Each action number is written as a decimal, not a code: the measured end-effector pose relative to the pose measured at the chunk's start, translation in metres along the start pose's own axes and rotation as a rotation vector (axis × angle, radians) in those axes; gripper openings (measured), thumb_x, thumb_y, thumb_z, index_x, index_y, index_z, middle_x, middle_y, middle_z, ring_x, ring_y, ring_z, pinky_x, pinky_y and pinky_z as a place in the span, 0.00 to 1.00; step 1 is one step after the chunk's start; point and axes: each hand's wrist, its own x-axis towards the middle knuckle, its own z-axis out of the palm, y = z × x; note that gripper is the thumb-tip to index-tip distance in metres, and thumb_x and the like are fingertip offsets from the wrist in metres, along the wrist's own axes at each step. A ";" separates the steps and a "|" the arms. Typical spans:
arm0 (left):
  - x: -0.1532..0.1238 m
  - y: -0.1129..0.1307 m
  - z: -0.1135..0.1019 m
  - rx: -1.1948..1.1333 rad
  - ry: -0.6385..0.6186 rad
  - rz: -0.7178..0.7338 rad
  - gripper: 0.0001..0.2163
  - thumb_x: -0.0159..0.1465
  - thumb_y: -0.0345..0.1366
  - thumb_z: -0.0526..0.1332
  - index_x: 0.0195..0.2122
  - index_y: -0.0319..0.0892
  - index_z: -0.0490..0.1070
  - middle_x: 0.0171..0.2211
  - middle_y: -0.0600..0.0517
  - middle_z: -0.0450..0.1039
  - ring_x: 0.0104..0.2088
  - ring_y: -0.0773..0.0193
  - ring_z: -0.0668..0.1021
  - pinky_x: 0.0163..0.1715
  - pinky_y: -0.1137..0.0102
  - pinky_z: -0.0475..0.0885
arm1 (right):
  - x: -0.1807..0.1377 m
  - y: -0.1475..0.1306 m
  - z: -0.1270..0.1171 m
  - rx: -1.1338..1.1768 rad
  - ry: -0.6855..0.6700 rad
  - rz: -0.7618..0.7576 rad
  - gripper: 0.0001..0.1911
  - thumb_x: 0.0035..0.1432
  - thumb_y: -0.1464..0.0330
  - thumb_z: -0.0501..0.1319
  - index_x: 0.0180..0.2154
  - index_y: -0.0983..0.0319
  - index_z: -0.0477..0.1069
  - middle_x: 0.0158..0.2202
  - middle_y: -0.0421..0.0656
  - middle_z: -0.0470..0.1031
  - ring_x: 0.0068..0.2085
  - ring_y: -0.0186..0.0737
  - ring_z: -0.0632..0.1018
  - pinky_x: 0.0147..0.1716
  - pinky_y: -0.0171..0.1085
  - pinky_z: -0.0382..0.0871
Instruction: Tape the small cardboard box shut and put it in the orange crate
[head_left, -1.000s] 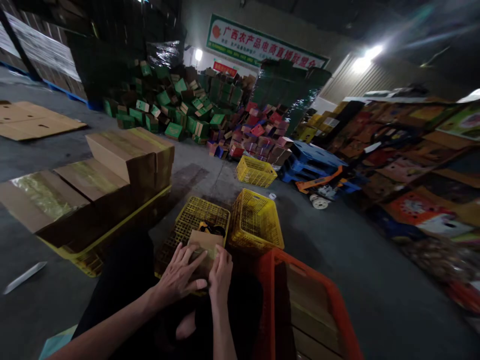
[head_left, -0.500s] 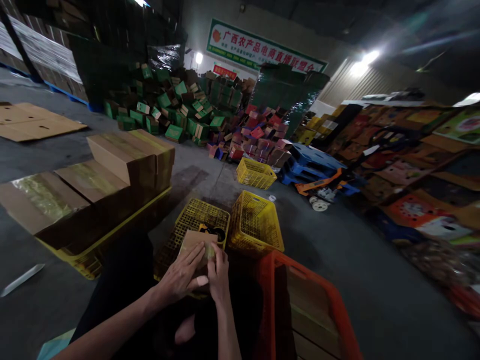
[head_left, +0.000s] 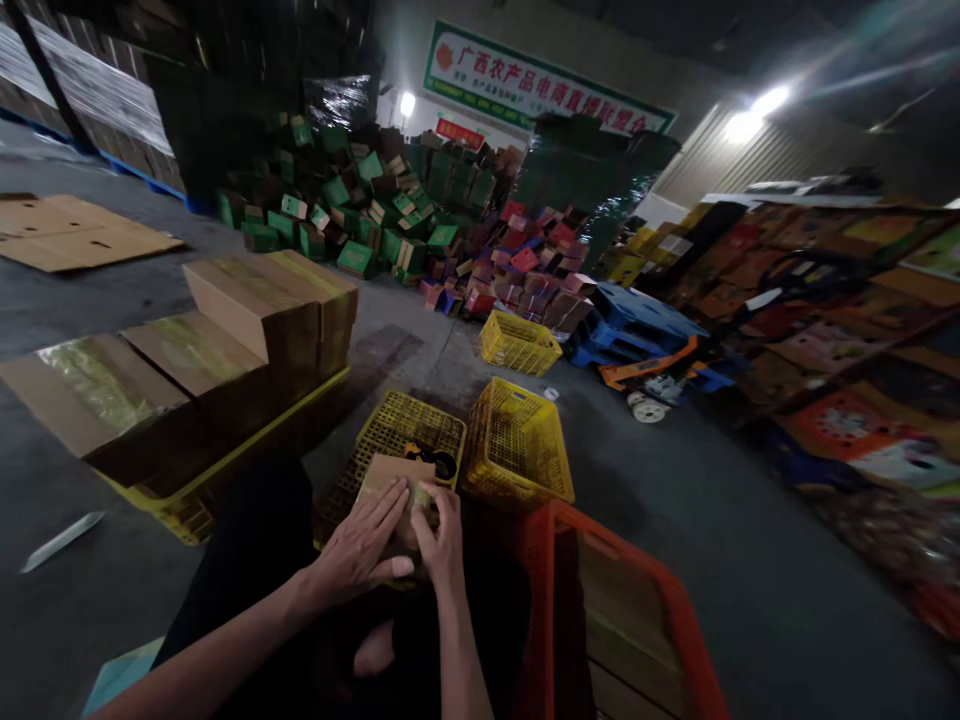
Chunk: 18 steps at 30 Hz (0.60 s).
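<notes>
A small brown cardboard box (head_left: 384, 470) with a strip of clear tape on top rests over an upturned yellow crate (head_left: 409, 415) in front of me. My left hand (head_left: 367, 530) lies flat across the box top, fingers stretched out, with a white wrap on the thumb. At the box's right side, my right hand (head_left: 444, 535) has its fingers bent against the taped edge, thumb pressing on the top. Just behind the box, a black and yellow tool (head_left: 442, 462), which looks like a tape dispenser, lies on the crate.
Taped cardboard boxes (head_left: 195, 350) fill a yellow crate at left. A yellow crate (head_left: 559, 450) and an orange crate (head_left: 667, 585) holding boxes stand at right. Farther off are a pallet jack (head_left: 660, 375), blue pallets (head_left: 641, 310) and heaped green boxes (head_left: 356, 258).
My right fingers have bent more and shifted slightly up along the box edge. The left hand stays flat on the box. The whole view has shifted slightly.
</notes>
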 end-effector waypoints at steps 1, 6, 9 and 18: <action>0.000 0.000 -0.001 0.000 -0.005 0.000 0.45 0.67 0.63 0.48 0.74 0.39 0.32 0.72 0.40 0.44 0.70 0.46 0.54 0.66 0.53 0.58 | 0.001 0.001 0.001 -0.005 -0.001 -0.007 0.16 0.58 0.67 0.60 0.49 0.56 0.74 0.45 0.46 0.74 0.49 0.47 0.75 0.53 0.47 0.70; 0.000 0.003 -0.004 0.019 -0.003 -0.008 0.46 0.65 0.64 0.48 0.74 0.38 0.33 0.72 0.39 0.45 0.70 0.47 0.54 0.66 0.54 0.57 | 0.005 0.000 0.004 -0.046 0.022 -0.007 0.11 0.61 0.64 0.60 0.45 0.56 0.75 0.42 0.46 0.72 0.46 0.46 0.75 0.50 0.47 0.71; -0.001 0.003 -0.005 0.040 0.006 -0.003 0.46 0.66 0.64 0.48 0.73 0.38 0.33 0.71 0.38 0.46 0.70 0.46 0.55 0.66 0.54 0.57 | 0.005 -0.003 0.006 -0.061 0.023 -0.005 0.11 0.64 0.63 0.58 0.45 0.56 0.75 0.42 0.47 0.72 0.46 0.46 0.74 0.51 0.48 0.70; -0.006 -0.003 -0.006 0.082 0.044 -0.020 0.46 0.66 0.64 0.47 0.73 0.37 0.31 0.71 0.37 0.46 0.70 0.46 0.56 0.65 0.54 0.59 | -0.018 -0.013 0.010 -0.004 -0.041 0.013 0.21 0.70 0.59 0.51 0.60 0.51 0.68 0.61 0.47 0.67 0.62 0.47 0.68 0.63 0.51 0.62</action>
